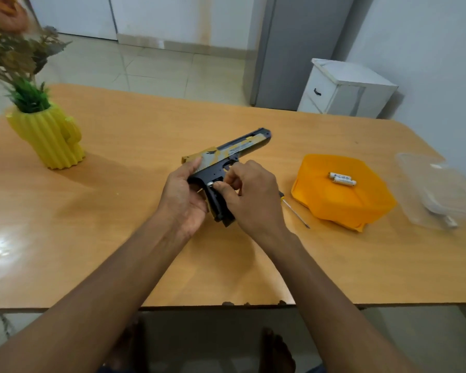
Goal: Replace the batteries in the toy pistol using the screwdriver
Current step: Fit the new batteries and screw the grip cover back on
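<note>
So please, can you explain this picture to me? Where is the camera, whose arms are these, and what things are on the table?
There is no machine: the camera sits on a person's head and looks down at their own arms. The left hand holds the toy pistol above the wooden table. The right hand pinches a small silver battery at the pistol's handle. A screwdriver lies beside an orange container with two batteries on top. A clear plastic box and a yellow vase stand there too.

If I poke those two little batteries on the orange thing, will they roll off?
Probably a bit. The two batteries are round cylinders lying on their sides, so they likely roll easily. The orange container looks slightly sunken where they lie, which may slow them. They look small, so probably light.
</note>
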